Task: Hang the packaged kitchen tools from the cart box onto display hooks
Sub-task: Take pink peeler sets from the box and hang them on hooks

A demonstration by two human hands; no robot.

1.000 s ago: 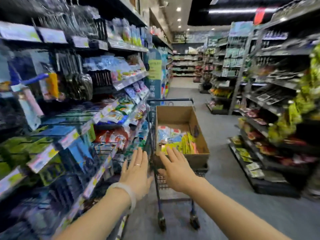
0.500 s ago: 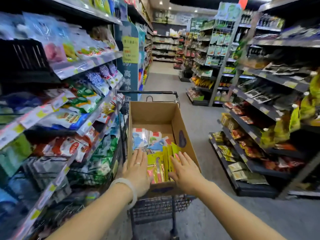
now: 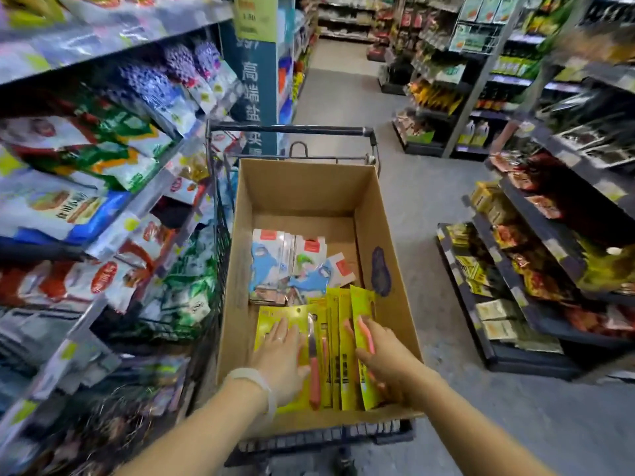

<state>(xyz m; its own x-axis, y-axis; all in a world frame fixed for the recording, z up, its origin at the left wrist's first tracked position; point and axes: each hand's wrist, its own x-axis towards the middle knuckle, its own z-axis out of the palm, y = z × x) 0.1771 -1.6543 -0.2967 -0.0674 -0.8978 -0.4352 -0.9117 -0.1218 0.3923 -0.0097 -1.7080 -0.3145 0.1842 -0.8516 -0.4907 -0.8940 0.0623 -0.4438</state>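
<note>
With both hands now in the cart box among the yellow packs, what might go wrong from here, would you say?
The yellow knife packs stand packed on edge, so the right hand may drag out several at once. The left hand lies flat on one pack, which could hinder lifting it. The view is blurred, so the cart may be rolling.

Packages (image 3: 343, 352) in box (image 3: 302, 194), seemingly upright.

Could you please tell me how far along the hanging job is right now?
Nothing looks hung yet. Both hands are in the cardboard box: left hand flat on the yellow knife packs, right hand among them. Those and the blue-and-white packs remain.
</note>
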